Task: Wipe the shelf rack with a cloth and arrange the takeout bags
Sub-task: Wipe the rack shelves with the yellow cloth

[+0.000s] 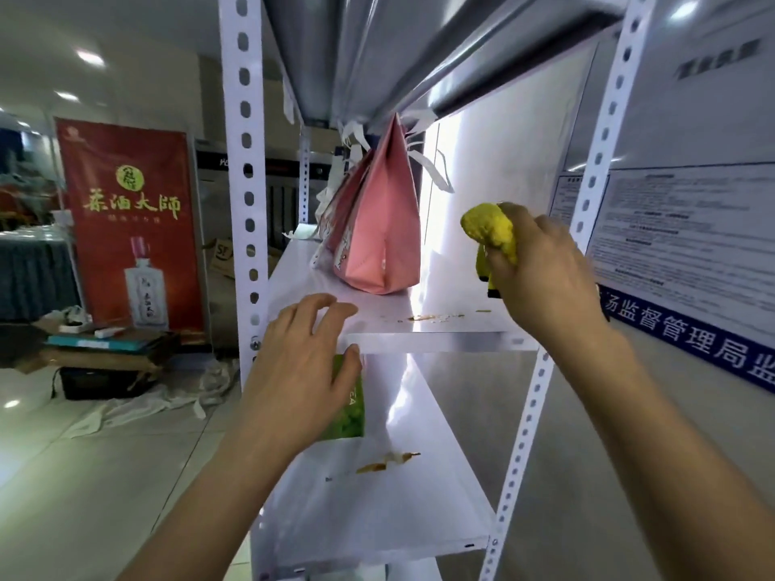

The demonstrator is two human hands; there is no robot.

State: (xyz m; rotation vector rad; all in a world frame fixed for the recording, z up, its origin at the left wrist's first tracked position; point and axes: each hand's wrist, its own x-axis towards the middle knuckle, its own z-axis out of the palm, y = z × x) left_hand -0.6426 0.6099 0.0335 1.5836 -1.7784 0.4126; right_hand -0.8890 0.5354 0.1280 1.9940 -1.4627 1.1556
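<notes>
Room: tiled interior; a red banner [130,228] stands at 9 o'clock, a printed wall notice [679,228] at 3 o'clock.
Shelf rack [245,169]: white perforated uprights carrying white shelves; the underside of a higher shelf fills 12 o'clock.
Middle shelf [432,341]: runs across the centre; brownish stains [432,317] lie near its front edge, between the two hands.
Takeout bags [383,228]: a pink paper bag stands upright on the middle shelf just above centre, with further bags bunched behind it at its 10 o'clock side; white handle strips hang at the tops.
Lower shelf [419,488]: at 6 o'clock; a brown smear [388,461] marks its surface.
Green bag [350,400]: on the lower shelf, partly hidden behind the left hand.
Left hand [302,358]: at 7 o'clock from centre; fingers straight and slightly spread, resting on the front edge of the middle shelf, holding nothing.
Right hand [541,270]: at 3 o'clock, raised above the middle shelf; fingers curled round the cloth.
Cloth [490,230]: yellow, bunched, held in the right hand, clear of the shelf surface and to the right of the pink bag.
</notes>
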